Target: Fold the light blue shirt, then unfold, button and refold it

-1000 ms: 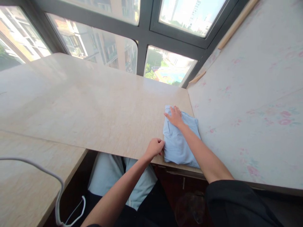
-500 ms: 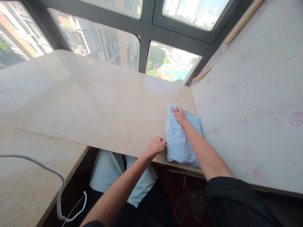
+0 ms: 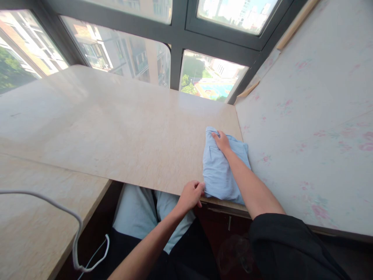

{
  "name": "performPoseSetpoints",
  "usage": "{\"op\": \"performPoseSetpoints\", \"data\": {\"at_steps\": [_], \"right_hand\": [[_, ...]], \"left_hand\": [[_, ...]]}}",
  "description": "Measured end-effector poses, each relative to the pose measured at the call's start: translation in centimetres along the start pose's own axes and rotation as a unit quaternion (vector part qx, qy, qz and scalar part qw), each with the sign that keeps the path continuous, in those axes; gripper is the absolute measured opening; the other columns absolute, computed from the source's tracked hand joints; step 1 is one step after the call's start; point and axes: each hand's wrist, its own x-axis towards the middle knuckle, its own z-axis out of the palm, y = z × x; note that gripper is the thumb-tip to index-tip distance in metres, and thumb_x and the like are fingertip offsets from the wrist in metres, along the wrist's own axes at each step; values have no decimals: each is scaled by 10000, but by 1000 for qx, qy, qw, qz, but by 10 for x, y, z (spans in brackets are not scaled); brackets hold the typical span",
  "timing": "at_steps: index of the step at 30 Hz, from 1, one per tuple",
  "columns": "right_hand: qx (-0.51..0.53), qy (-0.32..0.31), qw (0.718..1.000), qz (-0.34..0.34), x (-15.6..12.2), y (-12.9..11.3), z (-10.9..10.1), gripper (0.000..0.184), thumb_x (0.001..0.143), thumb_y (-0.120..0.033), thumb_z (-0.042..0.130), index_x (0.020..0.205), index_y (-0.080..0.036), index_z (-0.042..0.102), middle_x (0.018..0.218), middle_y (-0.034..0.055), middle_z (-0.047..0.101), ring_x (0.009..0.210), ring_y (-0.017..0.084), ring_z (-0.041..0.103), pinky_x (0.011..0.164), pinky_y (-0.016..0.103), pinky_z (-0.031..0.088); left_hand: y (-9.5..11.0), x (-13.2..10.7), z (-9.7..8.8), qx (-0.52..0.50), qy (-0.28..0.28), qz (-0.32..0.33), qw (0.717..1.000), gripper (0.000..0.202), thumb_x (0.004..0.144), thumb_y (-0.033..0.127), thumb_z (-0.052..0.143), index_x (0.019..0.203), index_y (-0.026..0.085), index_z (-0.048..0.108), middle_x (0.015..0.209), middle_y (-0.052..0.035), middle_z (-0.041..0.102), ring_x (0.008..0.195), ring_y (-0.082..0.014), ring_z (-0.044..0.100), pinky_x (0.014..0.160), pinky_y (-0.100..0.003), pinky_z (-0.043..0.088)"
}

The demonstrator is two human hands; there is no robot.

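Observation:
A folded light-blue garment (image 3: 217, 171) lies at the right end of the sill, close to the wall, with its layers stacked and slightly wrinkled. Near its far left corner my right hand (image 3: 222, 142) grips the top fold, thumb on the cloth and the other fingers partly hidden. My left hand (image 3: 192, 194) is at the near left corner, fingers curled and pinched at the garment's edge. Just how much cloth is between those fingertips cannot be seen.
The beige stone-look sill (image 3: 131, 124) runs left below dark-framed windows (image 3: 177, 46). A floral-papered wall (image 3: 314, 116) rises at the right, its paper peeling near the window. A white cable (image 3: 58, 206) loops over a lower-left counter (image 3: 26, 221). My knees are under the sill's front edge.
My left hand has slid toward me along the garment's left edge to its near corner. My right hand stays in place on the top fold.

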Motion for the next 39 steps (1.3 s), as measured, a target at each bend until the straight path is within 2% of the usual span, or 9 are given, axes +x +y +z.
{"op": "performPoseSetpoints", "data": {"at_steps": [3, 6, 12, 17, 20, 23, 33, 36, 39], "right_hand": [[-2, 4, 1000, -1, 0, 1, 1, 565, 877, -601, 475, 1171, -136, 601, 1240, 180, 644, 1177, 293, 570, 1040, 449, 398], [-5, 5, 1000, -1, 1, 1, 2, 579, 875, -610, 465, 1170, -131, 604, 1239, 184, 642, 1178, 292, 566, 1045, 443, 393], [-11, 5, 1000, 4, 2, 2, 3, 578, 875, -613, 457, 1161, -135, 610, 1234, 184, 644, 1170, 294, 567, 1040, 447, 395], [-17, 5, 1000, 7, 2, 2, 3, 559, 878, -602, 462, 1160, -142, 610, 1241, 176, 643, 1184, 294, 559, 1048, 445, 390], [-19, 5, 1000, 8, 2, 1, 3, 560, 879, -613, 456, 1155, -152, 612, 1238, 165, 645, 1184, 293, 554, 1052, 446, 385], [-19, 4, 1000, 8, 2, 0, 2, 561, 881, -611, 458, 1155, -147, 613, 1242, 168, 640, 1184, 287, 554, 1053, 431, 385], [-15, 4, 1000, 7, 1, -2, 1, 526, 885, -608, 469, 1139, -173, 620, 1218, 144, 653, 1168, 283, 555, 1043, 438, 393], [-21, 0, 1000, 6, 1, -3, 0, 517, 894, -588, 466, 1151, -163, 614, 1229, 155, 646, 1170, 284, 558, 1045, 434, 392], [-21, -4, 1000, 7, 0, -3, 0, 523, 897, -574, 464, 1158, -144, 607, 1241, 172, 636, 1176, 284, 556, 1053, 433, 383]], "left_hand": [[-5, -13, 4, -14, -47, -15, 999, 250, 908, 349, 433, 804, 151, 543, 784, -25, 671, 338, -59, 513, 324, -183, 273], [-6, -17, 7, -44, -60, -34, 997, 205, 910, 310, 430, 833, 152, 534, 783, -24, 682, 321, -53, 496, 308, -176, 247], [-13, -17, 16, -74, 4, -10, 997, 146, 887, 254, 490, 794, 148, 528, 716, 8, 642, 334, -44, 506, 355, -168, 303], [-23, -23, 31, -96, 60, 3, 994, 133, 849, 282, 553, 830, 152, 574, 706, 22, 620, 366, -61, 517, 378, -184, 326], [-25, -27, 37, -45, 99, 33, 994, 184, 878, 312, 511, 797, 166, 587, 656, 23, 597, 405, -79, 513, 433, -202, 365], [-27, -30, 37, 34, 114, 70, 990, 232, 914, 335, 462, 784, 186, 583, 657, 10, 600, 507, -109, 545, 522, -216, 396], [-31, -46, 20, 188, 92, 93, 973, 203, 936, 254, 435, 804, 195, 577, 797, -39, 663, 741, -173, 602, 694, -263, 405], [-34, -53, 25, 276, 130, 143, 941, 215, 958, 237, 400, 879, 200, 596, 860, -55, 666, 795, -192, 624, 710, -280, 435], [-34, -53, 32, 345, 174, 238, 891, 188, 965, 256, 421, 1020, 210, 594, 962, -61, 653, 829, -192, 634, 700, -277, 469]]}}
